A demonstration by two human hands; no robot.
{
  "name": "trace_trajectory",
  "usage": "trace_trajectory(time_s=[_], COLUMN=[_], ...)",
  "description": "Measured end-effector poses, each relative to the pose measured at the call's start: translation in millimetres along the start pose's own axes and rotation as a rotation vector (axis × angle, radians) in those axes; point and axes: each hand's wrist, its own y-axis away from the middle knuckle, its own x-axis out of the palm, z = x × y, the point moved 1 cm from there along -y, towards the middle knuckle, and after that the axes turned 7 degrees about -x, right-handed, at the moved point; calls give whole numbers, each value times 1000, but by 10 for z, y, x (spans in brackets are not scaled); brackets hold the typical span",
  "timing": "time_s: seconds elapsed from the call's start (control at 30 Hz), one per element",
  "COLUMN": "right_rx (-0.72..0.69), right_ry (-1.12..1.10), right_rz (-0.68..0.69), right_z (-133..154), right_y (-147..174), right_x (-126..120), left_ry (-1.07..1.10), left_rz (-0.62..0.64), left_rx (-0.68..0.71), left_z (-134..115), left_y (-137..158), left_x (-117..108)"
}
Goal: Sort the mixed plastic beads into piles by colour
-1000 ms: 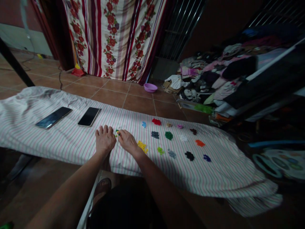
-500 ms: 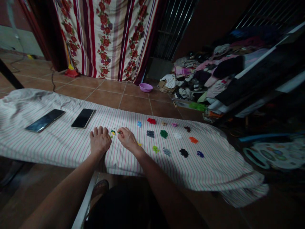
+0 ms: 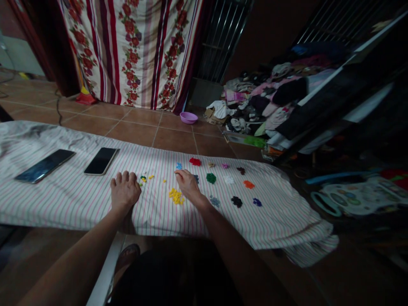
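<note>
My left hand [image 3: 125, 190] lies flat on the striped cloth with its fingers spread. Just right of its fingertips is a small cluster of green, yellow and white pieces [image 3: 143, 179]. My right hand [image 3: 188, 185] hovers over or rests on the cloth, thumb and fingers pressed together; whatever they may hold is hidden. Its fingertips are just below the light blue pieces [image 3: 179, 166]. It partly covers the dark grey pieces [image 3: 196, 179]. A pile of yellow pieces [image 3: 176, 196] lies below its fingers, and a dark green pile [image 3: 211, 178] lies to its right.
Two phones, one dark [image 3: 46, 165] and one with a pale edge [image 3: 102, 161], lie at the left. Red [image 3: 195, 162], white [image 3: 228, 179], black [image 3: 236, 201] and orange [image 3: 249, 184] piles sit rightward. Beyond the cloth [image 3: 280, 221], a purple basin [image 3: 188, 118] stands on the floor.
My right hand has moved right, from the small cluster towards the light blue pieces, uncovering the yellow pile. The green piece it pinched is out of its fingertips. My left hand stays flat; the view has shifted.
</note>
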Motion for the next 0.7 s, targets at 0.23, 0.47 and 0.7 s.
trace_trajectory(time_s=[0.23,0.47,0.7], right_rx=[129,292,365], right_ry=[89,235,332], right_rz=[-125,-232,-193], right_z=[-416,-817,-986], right_y=[131,237,326], right_x=[-325,-644,-771], left_ry=[-25,-40,-19], left_rz=[12,-2,2], left_rx=[8,19,8], left_z=[-13,-13,-16], left_y=[5,4,3], left_x=[-36,-31,-22])
